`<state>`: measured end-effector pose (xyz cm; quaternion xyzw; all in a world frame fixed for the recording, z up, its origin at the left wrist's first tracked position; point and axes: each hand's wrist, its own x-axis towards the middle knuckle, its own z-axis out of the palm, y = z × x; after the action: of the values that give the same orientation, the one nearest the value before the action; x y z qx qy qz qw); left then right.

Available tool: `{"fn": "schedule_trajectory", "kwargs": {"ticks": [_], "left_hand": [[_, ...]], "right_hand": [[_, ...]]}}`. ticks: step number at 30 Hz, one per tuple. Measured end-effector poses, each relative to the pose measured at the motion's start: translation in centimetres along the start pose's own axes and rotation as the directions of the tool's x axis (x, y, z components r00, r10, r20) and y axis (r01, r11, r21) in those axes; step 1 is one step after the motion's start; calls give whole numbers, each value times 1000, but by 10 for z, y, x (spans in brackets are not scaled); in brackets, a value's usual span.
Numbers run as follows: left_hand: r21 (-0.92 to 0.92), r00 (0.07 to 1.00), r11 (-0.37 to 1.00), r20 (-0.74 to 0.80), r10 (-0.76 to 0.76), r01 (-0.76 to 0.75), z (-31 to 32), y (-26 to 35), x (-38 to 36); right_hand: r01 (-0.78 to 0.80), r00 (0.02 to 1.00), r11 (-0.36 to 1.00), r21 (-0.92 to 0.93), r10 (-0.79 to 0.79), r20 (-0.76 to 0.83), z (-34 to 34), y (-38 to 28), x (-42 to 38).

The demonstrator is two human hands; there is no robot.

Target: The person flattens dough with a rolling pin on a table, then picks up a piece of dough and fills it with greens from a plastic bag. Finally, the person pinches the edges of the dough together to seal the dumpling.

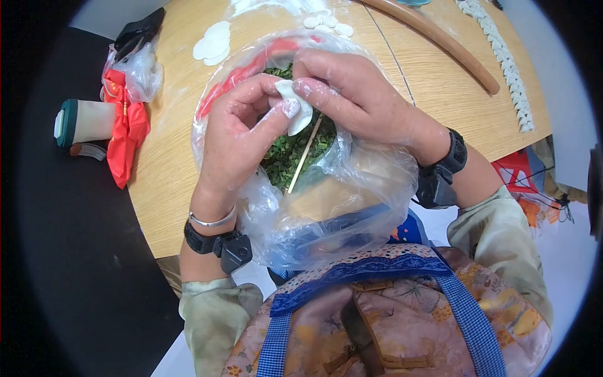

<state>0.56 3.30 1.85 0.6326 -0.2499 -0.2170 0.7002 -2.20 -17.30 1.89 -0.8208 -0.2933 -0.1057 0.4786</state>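
Note:
Between my two hands, above a bag of filling, is a small folded dumpling of white dough. My left hand pinches its left side between thumb and fingers. From the other side, my right hand presses the upper edge, thumb and fingertips together. Flour coats the fingertips of both. Below them, chopped green filling lies in a clear plastic bag spread open at the table's edge. A thin wooden stick, perhaps a chopstick, rests slanted in the filling. What is inside the dough is hidden.
Flat dough wrappers lie at the upper left, with more small dough rounds at the top. A long wooden rolling pin and a row of finished dumplings are at right. Red bags hang over the left edge.

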Motion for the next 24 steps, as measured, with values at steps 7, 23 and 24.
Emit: {"fn": "schedule_trajectory", "kwargs": {"ticks": [7,23,24], "left_hand": [[-1,1000,1000,-18,9,-9,-3,-2,2],[-54,997,998,-72,32,-36,-1,0,2],[-58,997,998,-65,36,-40,-2,-1,3]], "right_hand": [[-28,999,994,104,32,-36,-1,-2,0],[-5,1000,1000,17,5,-18,-1,0,0],[-5,1000,1000,17,5,-18,0,0,0]]}}
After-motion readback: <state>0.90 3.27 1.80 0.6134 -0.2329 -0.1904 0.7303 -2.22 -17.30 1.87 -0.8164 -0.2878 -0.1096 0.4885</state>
